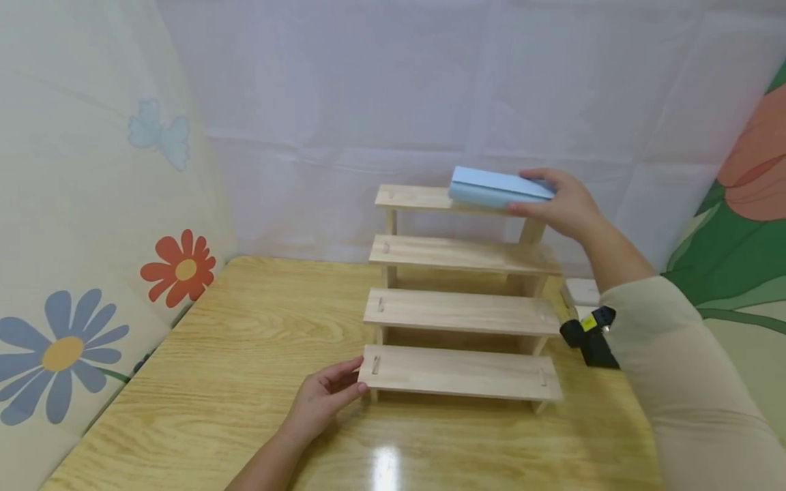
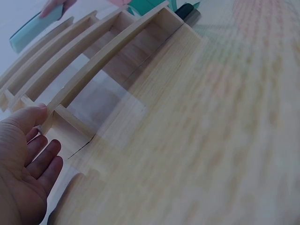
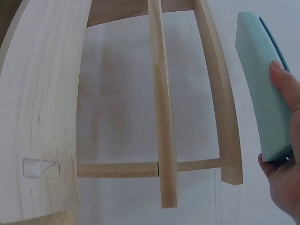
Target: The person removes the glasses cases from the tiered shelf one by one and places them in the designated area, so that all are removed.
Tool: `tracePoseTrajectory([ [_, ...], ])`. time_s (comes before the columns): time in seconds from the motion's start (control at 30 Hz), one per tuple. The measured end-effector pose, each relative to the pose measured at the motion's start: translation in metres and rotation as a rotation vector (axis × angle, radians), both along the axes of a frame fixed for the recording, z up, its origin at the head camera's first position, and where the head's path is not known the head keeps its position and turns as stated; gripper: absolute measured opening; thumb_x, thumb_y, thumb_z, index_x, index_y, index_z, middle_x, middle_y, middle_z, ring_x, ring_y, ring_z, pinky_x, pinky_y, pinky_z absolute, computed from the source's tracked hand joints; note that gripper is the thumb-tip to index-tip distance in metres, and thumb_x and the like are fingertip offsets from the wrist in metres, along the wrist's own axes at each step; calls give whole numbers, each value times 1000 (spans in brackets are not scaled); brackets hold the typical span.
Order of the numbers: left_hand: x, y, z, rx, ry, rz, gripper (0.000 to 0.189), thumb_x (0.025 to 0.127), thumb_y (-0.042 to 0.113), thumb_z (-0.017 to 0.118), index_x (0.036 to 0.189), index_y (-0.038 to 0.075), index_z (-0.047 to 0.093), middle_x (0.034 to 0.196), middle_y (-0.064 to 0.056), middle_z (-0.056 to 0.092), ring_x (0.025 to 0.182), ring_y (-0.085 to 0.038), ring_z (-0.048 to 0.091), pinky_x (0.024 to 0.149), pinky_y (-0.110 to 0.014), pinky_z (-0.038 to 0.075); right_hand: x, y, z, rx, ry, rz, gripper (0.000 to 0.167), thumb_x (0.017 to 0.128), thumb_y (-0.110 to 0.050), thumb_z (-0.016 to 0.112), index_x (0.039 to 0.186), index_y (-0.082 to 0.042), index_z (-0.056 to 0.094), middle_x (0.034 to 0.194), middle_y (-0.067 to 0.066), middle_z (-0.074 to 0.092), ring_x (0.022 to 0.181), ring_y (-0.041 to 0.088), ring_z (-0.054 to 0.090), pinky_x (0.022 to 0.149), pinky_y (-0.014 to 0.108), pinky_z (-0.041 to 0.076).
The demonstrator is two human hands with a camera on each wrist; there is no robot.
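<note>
A wooden stepped display rack (image 1: 460, 314) with several tiers stands on the table. My right hand (image 1: 565, 204) grips a light blue case (image 1: 491, 185), long and box-like with a flap edge, at the height of the top tier. In the right wrist view the thumb lies across the case (image 3: 262, 89), which is apart from the rack's wooden boards (image 3: 164, 103). With my left hand (image 1: 322, 399) I pinch the left end of the lowest tier. The left wrist view shows the thumb on that board's end and the other fingers of the hand (image 2: 28, 164) beside it.
Right of the rack are a black object with a yellow label (image 1: 592, 327) and a white box (image 1: 580, 292). A white cloth (image 1: 344, 102) hangs behind. Flower-printed cloth (image 1: 86, 204) lines the left side. Wood-grain table surface (image 1: 264, 327) extends left of the rack.
</note>
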State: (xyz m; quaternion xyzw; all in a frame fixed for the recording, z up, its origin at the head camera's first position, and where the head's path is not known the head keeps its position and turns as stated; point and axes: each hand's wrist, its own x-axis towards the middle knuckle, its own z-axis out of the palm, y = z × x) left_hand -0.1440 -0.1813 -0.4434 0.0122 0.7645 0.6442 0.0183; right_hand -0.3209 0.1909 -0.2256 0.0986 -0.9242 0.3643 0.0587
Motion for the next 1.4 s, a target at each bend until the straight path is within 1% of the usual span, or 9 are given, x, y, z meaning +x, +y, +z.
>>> tracePoseTrajectory([
  [0.3,-2,-2,1,2,4,-7,46,86,5,72,129,-5,58,128,-25,62,113,-29,65,90,-23,57,8,10,0,10,18,8,81,81,-49,76,148,-19,43,155,16,36,134,40,40,110,61,35],
  [0.43,-3,-1,-1,2,-15,6,46,85,4,74,128,-4,60,128,-23,63,112,-28,66,90,-22,57,12,14,-2,8,23,14,80,82,-46,77,148,-17,43,154,17,35,132,40,40,109,61,36],
  [0.53,-3,0,-2,0,-27,17,46,84,3,74,127,-3,61,127,-23,64,112,-30,65,90,-23,57,15,17,-4,11,23,17,80,82,-46,77,148,-16,43,154,18,36,130,40,41,108,61,37],
  [0.7,-3,0,-3,-1,-19,19,46,84,4,74,126,-3,61,127,-23,63,113,-32,65,90,-24,57,20,25,-9,26,22,5,80,82,-49,75,148,-17,43,155,17,34,132,40,39,106,61,37],
  [0.9,-2,-1,-2,9,-26,21,45,84,4,74,127,-3,61,127,-23,64,109,-23,67,88,-22,57,24,36,-16,34,17,-5,82,82,-50,75,149,-18,41,156,18,32,133,42,38,106,63,36],
  [0.97,-2,-1,-2,13,-29,22,45,84,4,74,127,-3,61,127,-22,64,109,-23,67,88,-21,57,25,40,-18,34,13,-10,82,82,-50,75,150,-18,40,157,18,32,133,42,38,106,63,36],
  [1.2,-2,-2,0,5,0,2,46,86,5,72,128,-6,58,129,-25,62,113,-31,65,90,-23,57,31,51,-22,47,5,-41,85,82,-54,74,151,-20,39,158,18,30,133,44,37,104,63,36],
  [1.4,-2,-2,-1,15,-1,4,46,86,4,72,129,-6,58,130,-25,61,115,-32,64,91,-24,57,38,59,-24,46,5,-49,84,83,-53,73,151,-20,37,158,19,29,132,44,37,102,63,37],
])
